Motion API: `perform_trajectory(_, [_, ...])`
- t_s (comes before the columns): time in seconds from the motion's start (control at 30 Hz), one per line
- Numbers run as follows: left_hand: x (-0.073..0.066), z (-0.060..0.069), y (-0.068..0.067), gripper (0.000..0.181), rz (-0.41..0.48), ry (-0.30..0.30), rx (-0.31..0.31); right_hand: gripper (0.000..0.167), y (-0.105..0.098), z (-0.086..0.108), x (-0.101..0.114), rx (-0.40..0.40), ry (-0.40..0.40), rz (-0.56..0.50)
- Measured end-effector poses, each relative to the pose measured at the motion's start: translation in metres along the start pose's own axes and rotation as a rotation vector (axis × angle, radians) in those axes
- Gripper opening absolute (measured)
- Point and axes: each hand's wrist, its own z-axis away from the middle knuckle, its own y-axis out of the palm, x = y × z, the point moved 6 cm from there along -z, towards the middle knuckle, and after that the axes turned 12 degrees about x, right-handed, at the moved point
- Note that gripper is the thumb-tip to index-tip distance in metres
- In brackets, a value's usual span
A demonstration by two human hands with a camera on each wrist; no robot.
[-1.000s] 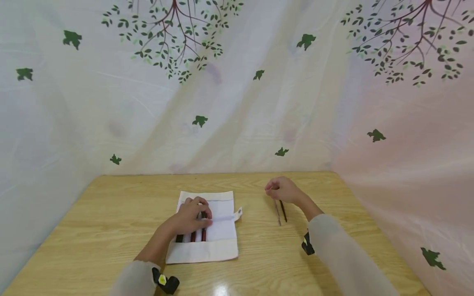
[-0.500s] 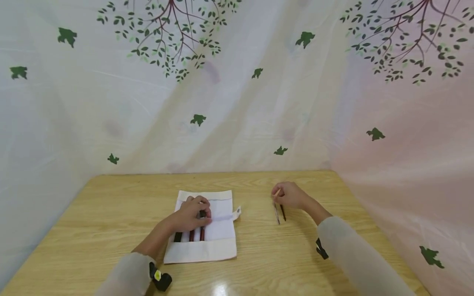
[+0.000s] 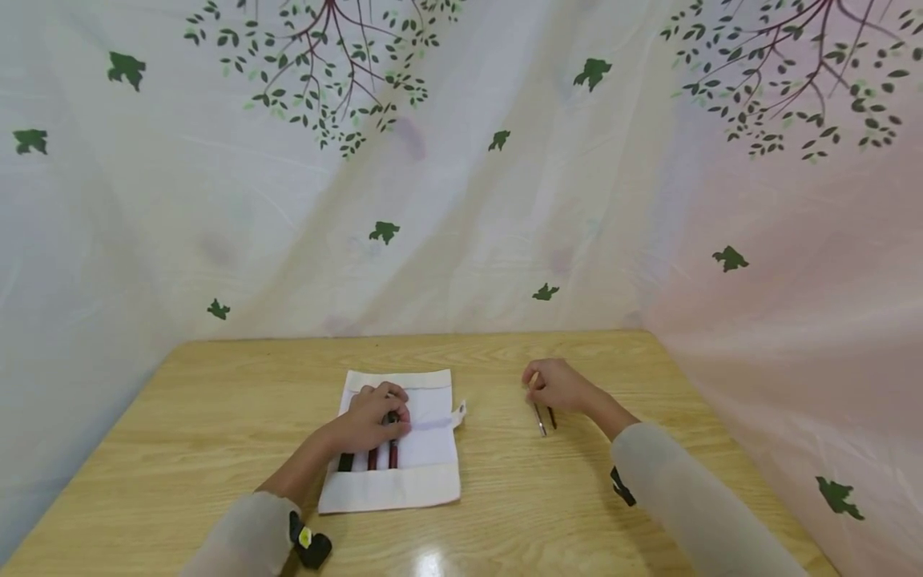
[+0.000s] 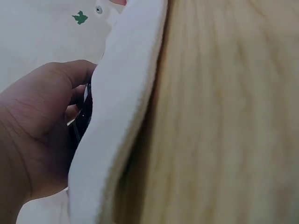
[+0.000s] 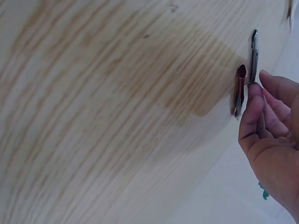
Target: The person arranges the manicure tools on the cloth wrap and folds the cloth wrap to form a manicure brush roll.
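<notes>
A white fabric case lies unrolled at left of centre, slim dark and red tools tucked behind its lower flap. My left hand lies over them, fingers curled around a dark-topped red tool. In the left wrist view the left hand curls about a dark thing, partly hidden by the case's edge. To the right, my right hand pinches the end of a slim silver tool. Beside it, a dark red tool lies near the right hand.
A wooden table carries everything. A small strap with a snap sticks out from the case's right edge. Behind the table hangs a pale cloth printed with branches and green leaf-like shapes.
The right hand has moved slightly nearer the viewer, lower over the silver tool, with its fingers closer to the table. The left hand stays over the case. The head view has shifted a little.
</notes>
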Motion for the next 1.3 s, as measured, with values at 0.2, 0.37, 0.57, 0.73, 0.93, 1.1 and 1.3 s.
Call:
perform_trajectory(0.2, [-0.001, 0.001, -0.003, 0.012, 0.066, 0.002, 0.077, 0.026, 0.003, -0.005, 0.005, 0.005, 0.003, 0.029])
perform_trajectory(0.37, [0.0, 0.0, -0.004, 0.013, 0.095, -0.03, 0.114, 0.027, 0.004, -0.007, 0.01, -0.008, 0.01, 0.052])
perform_trajectory(0.57, [-0.001, -0.002, -0.005, 0.013, 0.096, -0.039, 0.133, 0.026, 0.006, -0.009, 0.013, -0.025, 0.035, 0.051])
perform_trajectory(0.73, [0.0, -0.003, -0.005, 0.013, 0.106, -0.047, 0.15, 0.025, 0.007, -0.012, 0.015, -0.036, 0.043, 0.049])
perform_trajectory(0.93, [0.0, -0.002, -0.006, 0.013, 0.131, -0.059, 0.165, 0.022, 0.01, -0.015, 0.02, -0.051, 0.025, 0.06])
perform_trajectory(1.1, [-0.001, -0.002, -0.006, 0.013, 0.148, -0.08, 0.171, 0.023, 0.012, -0.019, 0.02, -0.053, 0.043, 0.078])
perform_trajectory(1.3, [0.001, -0.003, -0.006, 0.012, 0.155, -0.078, 0.153, 0.025, 0.014, -0.02, 0.024, -0.052, 0.059, 0.061])
